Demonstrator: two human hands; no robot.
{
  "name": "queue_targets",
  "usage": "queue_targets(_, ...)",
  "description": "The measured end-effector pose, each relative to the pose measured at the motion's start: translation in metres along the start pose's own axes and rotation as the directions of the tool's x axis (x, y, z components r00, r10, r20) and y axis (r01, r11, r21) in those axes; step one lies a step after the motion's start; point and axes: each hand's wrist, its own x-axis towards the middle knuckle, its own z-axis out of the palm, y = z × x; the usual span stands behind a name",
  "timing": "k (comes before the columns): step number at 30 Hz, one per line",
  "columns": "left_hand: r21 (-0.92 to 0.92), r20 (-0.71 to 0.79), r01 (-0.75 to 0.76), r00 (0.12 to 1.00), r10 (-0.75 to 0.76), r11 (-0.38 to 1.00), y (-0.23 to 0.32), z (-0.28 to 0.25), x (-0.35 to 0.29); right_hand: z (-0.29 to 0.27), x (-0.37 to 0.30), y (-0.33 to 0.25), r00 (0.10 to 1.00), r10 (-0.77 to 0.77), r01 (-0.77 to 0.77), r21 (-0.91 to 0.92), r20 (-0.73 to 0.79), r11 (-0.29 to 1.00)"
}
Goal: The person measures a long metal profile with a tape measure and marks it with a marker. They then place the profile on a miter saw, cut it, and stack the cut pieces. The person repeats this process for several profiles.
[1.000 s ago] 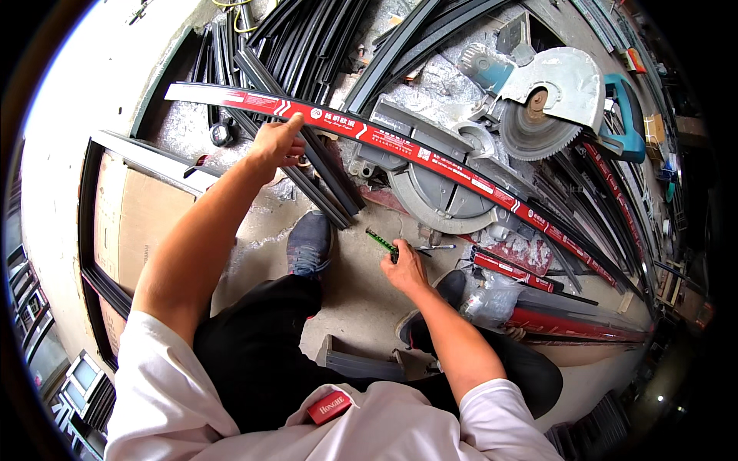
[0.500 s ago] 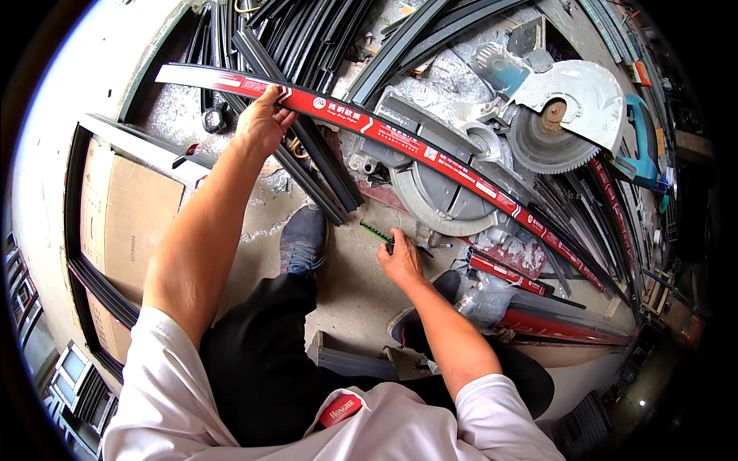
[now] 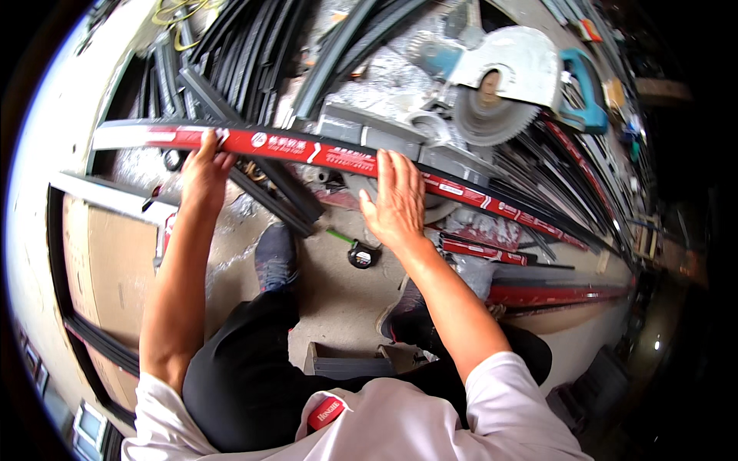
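A long dark metal profile (image 3: pixel 284 145) with a red and white film strip on its face spans the view from upper left to lower right. My left hand (image 3: pixel 204 175) pinches its lower edge near the left end. Against the profile's middle, my right hand (image 3: pixel 397 203) lies with its fingers stretched out. A black tape measure (image 3: pixel 363 256) with a bit of green tape out rests on the floor below, between my shoes. Behind the profile stands a mitre saw (image 3: pixel 515 63) with a round blade, its base partly hidden.
Dark profiles (image 3: pixel 254 69) lie piled at the back left, and more red-filmed lengths (image 3: pixel 557 295) lie at the right. A frame with cardboard panels (image 3: pixel 115 265) leans on the left. A grey metal piece (image 3: pixel 346 363) sits on the floor between my legs.
My right hand has let go of the tape measure, now on the floor, and moved up onto the profile. My left hand still grips the profile. The whole view has shifted.
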Motion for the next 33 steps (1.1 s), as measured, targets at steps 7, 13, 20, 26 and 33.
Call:
queue_targets(7,0.076,0.070,-0.124,0.990,0.118,0.989,0.031,0.011,-0.085,-0.006,0.005,0.025,0.981,-0.050,0.052,-0.004,0.189,0.999)
queue_targets(13,0.098,0.172,-0.161,0.975,0.143,0.982,0.025,-0.020,-0.120,-0.024,-0.022,0.026,0.956,-0.110,0.103,0.041,0.273,0.994)
queue_targets(20,0.243,0.027,-0.040,0.999,0.035,0.969,0.036,-0.010,-0.172,-0.068,-0.031,0.015,0.927,-0.123,0.078,0.140,0.353,0.987)
queue_targets(26,0.598,0.167,-0.015,0.980,-0.106,0.802,0.050,0.041,-0.201,-0.107,-0.061,0.046,0.962,-0.113,0.123,-0.025,0.250,0.992)
queue_targets(33,0.322,0.484,-0.225,0.874,0.044,0.920,0.048,0.052,-0.202,-0.117,-0.078,0.076,0.951,-0.091,0.140,-0.148,0.296,0.979)
